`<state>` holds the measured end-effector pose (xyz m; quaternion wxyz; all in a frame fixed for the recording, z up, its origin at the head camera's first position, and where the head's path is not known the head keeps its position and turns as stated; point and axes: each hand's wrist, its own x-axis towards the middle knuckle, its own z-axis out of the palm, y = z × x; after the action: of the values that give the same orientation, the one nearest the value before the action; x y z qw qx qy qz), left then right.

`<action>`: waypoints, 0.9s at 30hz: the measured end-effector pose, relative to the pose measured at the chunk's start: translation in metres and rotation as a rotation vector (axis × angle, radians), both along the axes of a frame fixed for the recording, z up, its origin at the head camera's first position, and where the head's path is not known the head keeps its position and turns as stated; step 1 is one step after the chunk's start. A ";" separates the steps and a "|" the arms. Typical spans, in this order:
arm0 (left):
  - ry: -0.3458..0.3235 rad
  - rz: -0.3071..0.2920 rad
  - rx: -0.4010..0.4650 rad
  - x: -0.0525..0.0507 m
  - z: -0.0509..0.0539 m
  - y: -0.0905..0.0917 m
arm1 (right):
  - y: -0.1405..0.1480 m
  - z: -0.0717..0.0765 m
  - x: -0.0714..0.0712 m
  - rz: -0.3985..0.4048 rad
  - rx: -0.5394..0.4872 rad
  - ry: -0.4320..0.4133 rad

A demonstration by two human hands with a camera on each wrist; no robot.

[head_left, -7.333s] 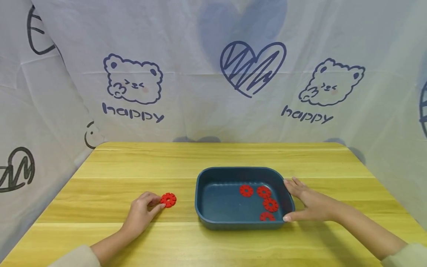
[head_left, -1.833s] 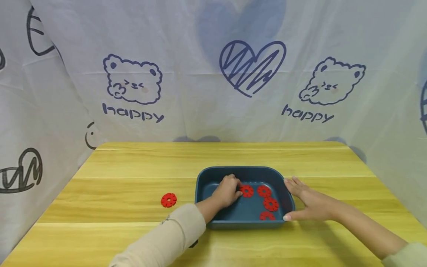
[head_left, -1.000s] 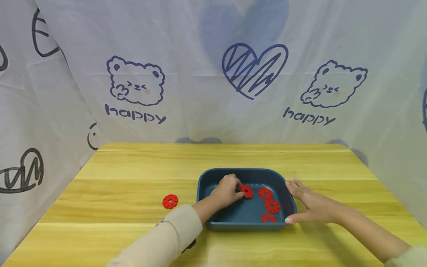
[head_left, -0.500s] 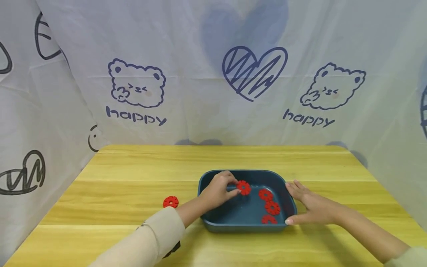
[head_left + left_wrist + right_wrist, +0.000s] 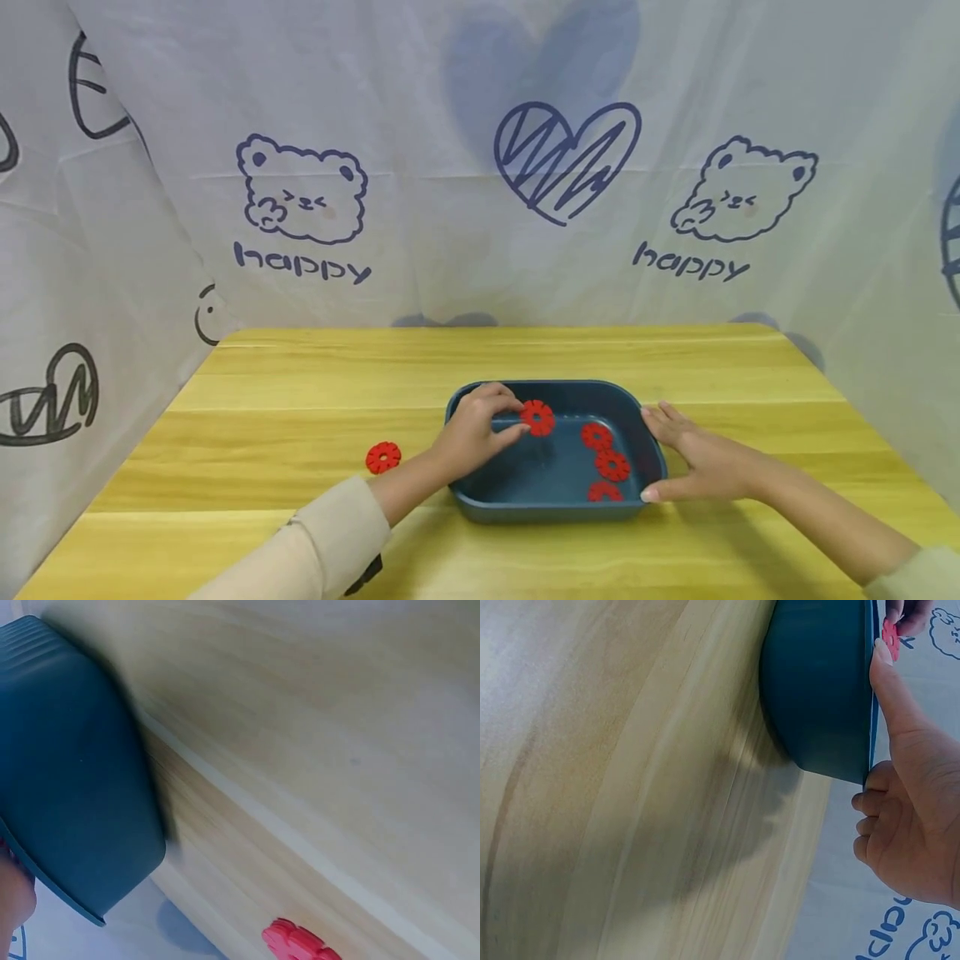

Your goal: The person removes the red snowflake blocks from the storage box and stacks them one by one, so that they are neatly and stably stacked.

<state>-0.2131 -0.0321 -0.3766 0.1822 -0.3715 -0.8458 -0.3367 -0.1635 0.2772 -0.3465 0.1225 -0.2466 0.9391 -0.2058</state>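
Note:
In the head view my left hand (image 5: pixel 474 429) pinches a red notched plastic disc (image 5: pixel 537 418) between thumb and fingers, raised over the left part of a dark blue plastic bin (image 5: pixel 555 510). Several more red discs (image 5: pixel 612 466) lie in the bin's right side. My right hand (image 5: pixel 693 457) rests against the bin's right end, thumb and fingers spread apart along the rim. In the right wrist view its thumb (image 5: pixel 896 697) lies at the rim. The left wrist view shows only a bit of the left hand (image 5: pixel 13 896) beside the bin wall (image 5: pixel 75 765).
One red disc (image 5: pixel 383 457) lies on the wooden table (image 5: pixel 225 467) left of the bin, near the left forearm. A white cloth (image 5: pixel 435 233) with printed bears and hearts hangs behind the table's far edge.
My left hand went from the loose disc on the table into the bin, took hold of a disc there, and has lifted it up and leftward. My right hand stays at the bin.

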 end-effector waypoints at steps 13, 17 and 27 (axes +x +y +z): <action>0.052 0.034 0.177 0.005 0.001 -0.027 | -0.001 0.001 -0.002 0.011 0.013 0.020; 0.064 0.046 0.194 0.005 0.000 -0.034 | 0.001 0.000 -0.001 0.009 0.010 0.022; 0.142 0.088 0.246 0.006 -0.003 -0.057 | 0.001 0.000 0.000 0.021 0.004 0.044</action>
<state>-0.2068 -0.0887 -0.3794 0.3004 -0.3319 -0.7987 -0.4021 -0.1639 0.2784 -0.3469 0.1046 -0.2608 0.9392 -0.1972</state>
